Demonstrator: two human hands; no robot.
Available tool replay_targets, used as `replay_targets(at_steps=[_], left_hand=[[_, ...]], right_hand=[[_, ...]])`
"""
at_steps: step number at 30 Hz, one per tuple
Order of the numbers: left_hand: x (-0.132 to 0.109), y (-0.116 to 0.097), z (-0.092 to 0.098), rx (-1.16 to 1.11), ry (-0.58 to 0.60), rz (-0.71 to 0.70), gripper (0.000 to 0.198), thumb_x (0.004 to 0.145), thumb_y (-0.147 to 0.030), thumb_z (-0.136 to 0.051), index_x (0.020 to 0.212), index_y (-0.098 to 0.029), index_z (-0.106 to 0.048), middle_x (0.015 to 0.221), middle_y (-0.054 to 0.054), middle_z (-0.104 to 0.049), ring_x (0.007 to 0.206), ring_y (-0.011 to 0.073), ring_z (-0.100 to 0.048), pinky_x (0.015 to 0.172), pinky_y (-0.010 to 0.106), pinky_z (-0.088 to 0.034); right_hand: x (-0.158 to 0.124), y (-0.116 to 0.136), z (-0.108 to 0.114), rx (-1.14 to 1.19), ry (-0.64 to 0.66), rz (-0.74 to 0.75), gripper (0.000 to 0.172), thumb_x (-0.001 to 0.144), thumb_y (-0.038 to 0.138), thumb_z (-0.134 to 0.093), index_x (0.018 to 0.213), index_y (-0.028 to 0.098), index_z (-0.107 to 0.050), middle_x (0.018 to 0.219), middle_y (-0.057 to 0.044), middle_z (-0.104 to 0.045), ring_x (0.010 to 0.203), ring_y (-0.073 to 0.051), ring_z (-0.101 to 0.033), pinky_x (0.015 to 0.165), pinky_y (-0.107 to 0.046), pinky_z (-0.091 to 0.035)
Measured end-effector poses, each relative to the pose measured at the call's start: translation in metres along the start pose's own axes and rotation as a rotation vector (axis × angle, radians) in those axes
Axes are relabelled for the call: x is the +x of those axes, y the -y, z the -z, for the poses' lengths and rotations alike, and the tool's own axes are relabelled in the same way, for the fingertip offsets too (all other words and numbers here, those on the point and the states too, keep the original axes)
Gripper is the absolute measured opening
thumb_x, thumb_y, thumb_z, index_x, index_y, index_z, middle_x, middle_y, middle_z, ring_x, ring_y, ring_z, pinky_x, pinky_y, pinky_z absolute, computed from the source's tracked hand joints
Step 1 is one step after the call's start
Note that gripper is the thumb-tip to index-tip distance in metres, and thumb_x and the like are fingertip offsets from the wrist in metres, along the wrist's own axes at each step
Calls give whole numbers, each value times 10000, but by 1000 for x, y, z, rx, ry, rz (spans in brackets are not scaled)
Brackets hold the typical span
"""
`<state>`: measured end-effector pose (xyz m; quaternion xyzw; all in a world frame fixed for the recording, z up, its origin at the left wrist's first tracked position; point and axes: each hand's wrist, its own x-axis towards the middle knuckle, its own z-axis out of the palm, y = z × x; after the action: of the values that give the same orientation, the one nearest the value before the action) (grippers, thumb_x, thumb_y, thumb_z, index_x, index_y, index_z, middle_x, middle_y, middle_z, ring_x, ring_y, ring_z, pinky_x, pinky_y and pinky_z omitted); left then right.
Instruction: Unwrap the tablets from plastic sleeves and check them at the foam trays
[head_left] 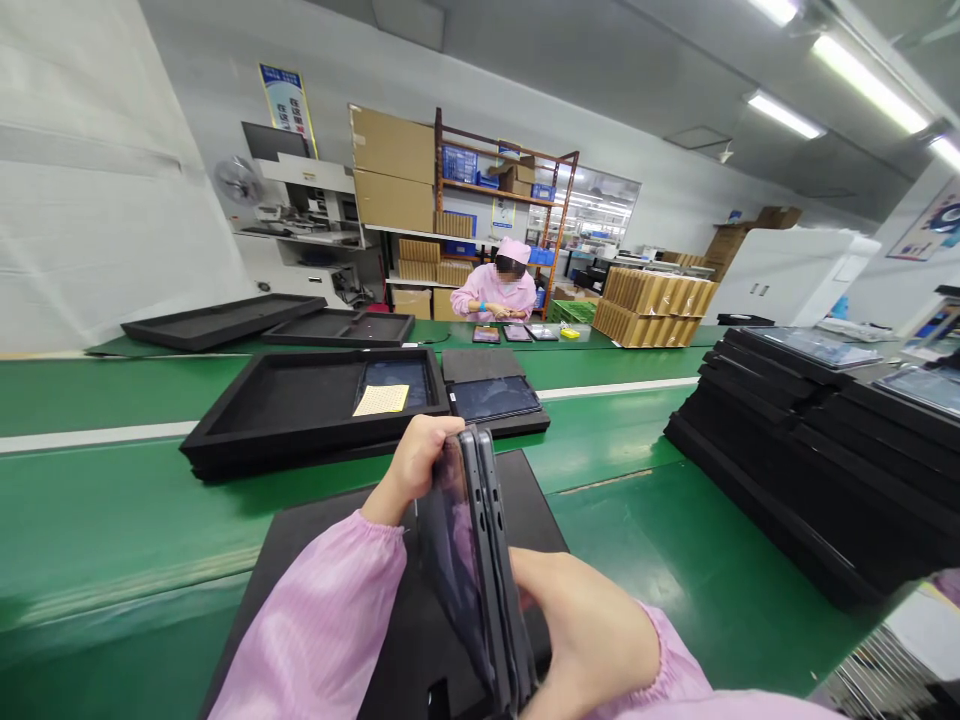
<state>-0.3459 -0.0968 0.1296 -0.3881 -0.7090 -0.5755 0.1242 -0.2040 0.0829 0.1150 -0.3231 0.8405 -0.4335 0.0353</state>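
I hold a few dark tablets (480,560) upright on edge, pressed together like a stack, above a black foam pad (337,560). My left hand (416,465) grips their far top edge, fingers curled over it. My right hand (581,630) clasps the near side of the stack. Both arms wear pink sleeves. Beyond them lies a black foam tray (300,410) holding a dark tablet and a yellow sheet (382,399). Another tablet (495,397) rests in a smaller tray beside it.
A tall stack of black trays with tablets (817,450) fills the right side. More empty black trays (225,322) lie at the far left. A person in pink (495,290) works across the green conveyor table (112,500), beside stacked brown cartons (652,305) and shelves.
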Motion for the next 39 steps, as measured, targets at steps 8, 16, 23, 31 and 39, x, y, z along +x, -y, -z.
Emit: replay_targets(at_steps=[8, 16, 23, 31, 39], left_hand=[[-4, 2, 1, -12, 28, -4, 723, 761, -904, -241, 484, -246, -357, 419, -23, -333, 412, 128, -264, 438, 313, -190], [-5, 2, -5, 7, 87, -42, 709, 764, -894, -227, 484, -250, -326, 412, -32, -312, 392, 120, -249, 421, 306, -195], [-6, 0, -11, 34, 139, -93, 705, 782, -877, -215, 489, -245, -328, 398, -36, -315, 372, 117, -258, 410, 295, -198], [-5, -3, -13, 95, 128, -121, 713, 792, -872, -167, 487, -246, -322, 397, -37, -311, 368, 116, -259, 399, 295, -205], [-8, -12, -10, 206, 63, -231, 689, 854, -811, -214, 505, -234, -361, 412, -32, -352, 367, 121, -297, 404, 298, -215]], right_hand=[[0, -4, -1, 212, 45, 17, 838, 451, 382, -836, 1256, 308, -614, 1235, -20, -687, 916, -226, -697, 570, -189, -491], [-5, 8, 1, 225, -59, -55, 582, 502, 337, -825, 1071, 331, -704, 1114, 7, -706, 872, -204, -680, 568, -181, -498], [-10, 12, -1, 202, -134, -61, 381, 549, 393, -802, 913, 301, -738, 805, 25, -666, 658, -175, -612, 541, -219, -460], [-9, 21, 2, 191, -122, -136, 408, 521, 417, -807, 903, 282, -757, 797, 23, -669, 662, -189, -612, 573, -248, -458], [-7, 33, -1, 189, -287, -128, 470, 715, 504, -730, 1094, 225, -727, 907, -12, -717, 788, -222, -659, 678, -266, -516]])
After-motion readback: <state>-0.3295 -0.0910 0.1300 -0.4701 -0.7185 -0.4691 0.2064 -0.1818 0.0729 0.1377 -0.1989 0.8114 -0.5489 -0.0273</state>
